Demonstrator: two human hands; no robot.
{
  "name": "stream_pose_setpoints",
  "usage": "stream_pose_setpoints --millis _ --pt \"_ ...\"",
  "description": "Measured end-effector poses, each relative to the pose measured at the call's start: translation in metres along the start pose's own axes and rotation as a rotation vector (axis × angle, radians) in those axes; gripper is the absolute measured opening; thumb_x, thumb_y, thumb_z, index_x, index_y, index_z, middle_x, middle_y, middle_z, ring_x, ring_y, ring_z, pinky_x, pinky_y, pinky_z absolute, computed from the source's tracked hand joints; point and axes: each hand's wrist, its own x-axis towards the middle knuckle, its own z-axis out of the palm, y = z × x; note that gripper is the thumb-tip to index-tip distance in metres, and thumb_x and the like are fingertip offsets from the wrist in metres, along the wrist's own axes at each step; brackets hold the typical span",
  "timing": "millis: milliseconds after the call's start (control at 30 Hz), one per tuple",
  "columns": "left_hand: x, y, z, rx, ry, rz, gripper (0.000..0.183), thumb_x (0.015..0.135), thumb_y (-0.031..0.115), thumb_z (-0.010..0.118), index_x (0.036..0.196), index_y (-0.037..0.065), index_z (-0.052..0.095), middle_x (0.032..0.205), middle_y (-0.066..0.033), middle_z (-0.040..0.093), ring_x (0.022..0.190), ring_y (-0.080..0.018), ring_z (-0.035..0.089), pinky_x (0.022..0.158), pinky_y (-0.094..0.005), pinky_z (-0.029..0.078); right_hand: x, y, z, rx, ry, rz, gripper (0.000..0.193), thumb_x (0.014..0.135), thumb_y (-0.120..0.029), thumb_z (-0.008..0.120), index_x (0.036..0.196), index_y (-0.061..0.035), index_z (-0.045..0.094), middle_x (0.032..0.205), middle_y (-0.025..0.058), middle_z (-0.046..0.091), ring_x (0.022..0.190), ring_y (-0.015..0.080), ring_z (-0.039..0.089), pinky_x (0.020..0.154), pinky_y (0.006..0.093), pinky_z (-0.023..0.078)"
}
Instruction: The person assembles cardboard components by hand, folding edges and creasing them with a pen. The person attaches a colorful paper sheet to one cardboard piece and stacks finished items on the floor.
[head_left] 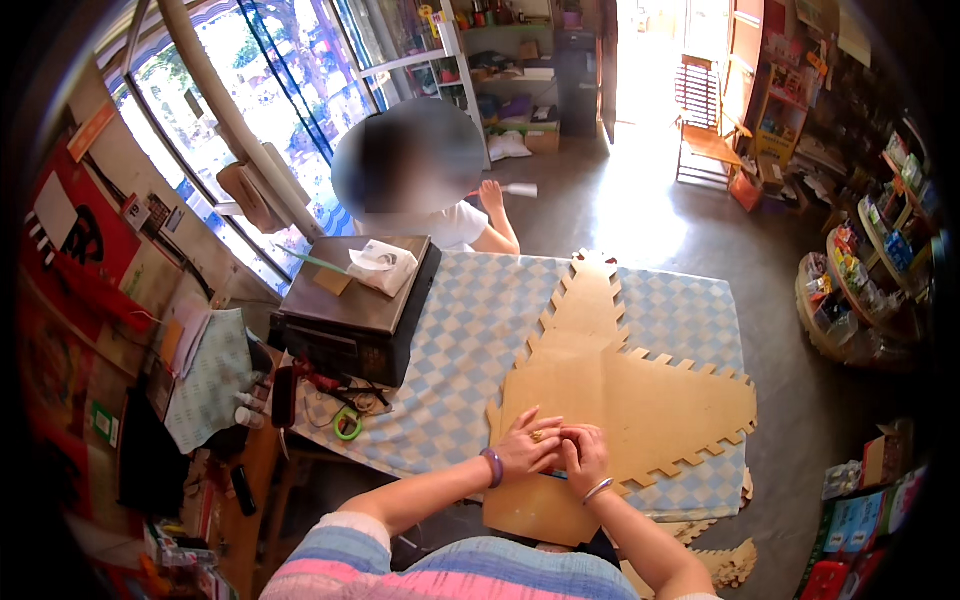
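Observation:
My left hand (528, 447) and my right hand (586, 461) meet close together near the table's front edge. Both have fingers bent inward and touching, in a pinch around something small that I cannot make out; a bit of blue shows just below them. Beneath the hands lie tan interlocking mat tiles (655, 405) with toothed edges, spread across the checked tablecloth. One tan piece (535, 510) reaches over the front edge toward my body. A bracelet circles each wrist, and my left hand wears a ring.
At the table's left stands a dark box-shaped appliance (350, 310) with a tissue pack (383, 266) on top. Green-handled scissors (348, 423) lie nearby. Across the table is another person (440, 225) holding a whitish item. More toothed tiles (720, 562) sit low right; a wooden chair (708, 130) stands farther back.

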Motion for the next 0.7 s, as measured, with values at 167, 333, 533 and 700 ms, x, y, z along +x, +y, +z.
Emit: stream_pose_setpoints --millis 167,333,533,700 --pt "-0.004 0.032 -0.016 0.096 0.105 0.031 0.013 0.077 0.024 0.066 0.084 0.015 0.062 0.084 -0.0006 0.057 0.087 -0.0195 0.056 0.081 -0.0368 0.040 -0.002 0.009 -0.009 0.121 -0.019 0.061 0.011 0.087 -0.012 0.057 0.086 -0.0040 0.064 0.091 0.0132 0.063 0.093 0.0289 0.057 0.083 0.0371 0.045" --pt "-0.007 0.033 -0.013 0.131 0.046 -0.022 0.011 0.078 0.021 0.063 0.080 0.013 0.057 0.084 -0.0050 0.058 0.086 -0.0225 0.058 0.075 -0.0359 0.047 -0.008 -0.044 -0.032 0.057 0.013 0.058 0.006 0.085 -0.006 0.061 0.085 -0.0039 0.066 0.079 0.0122 0.063 0.073 0.0260 0.061 0.067 0.0316 0.049" --pt "0.003 0.030 -0.012 0.037 0.086 -0.017 0.009 0.081 0.021 0.061 0.078 0.014 0.057 0.076 -0.0039 0.057 0.076 -0.0222 0.060 0.065 -0.0357 0.050 -0.068 -0.019 -0.021 0.764 -0.344 1.002 0.019 0.094 -0.012 0.057 0.103 0.0041 0.060 0.091 0.0117 0.067 0.076 0.0184 0.067 0.064 0.0261 0.055" --pt "0.003 0.033 -0.014 -0.068 -0.036 -0.103 0.014 0.082 0.023 0.062 0.080 0.011 0.058 0.077 -0.0068 0.059 0.079 -0.0261 0.062 0.069 -0.0371 0.050 -0.061 -0.024 0.004 1.035 0.210 1.047 0.017 0.092 -0.013 0.060 0.103 -0.0005 0.060 0.094 0.0090 0.067 0.079 0.0188 0.068 0.064 0.0261 0.057"
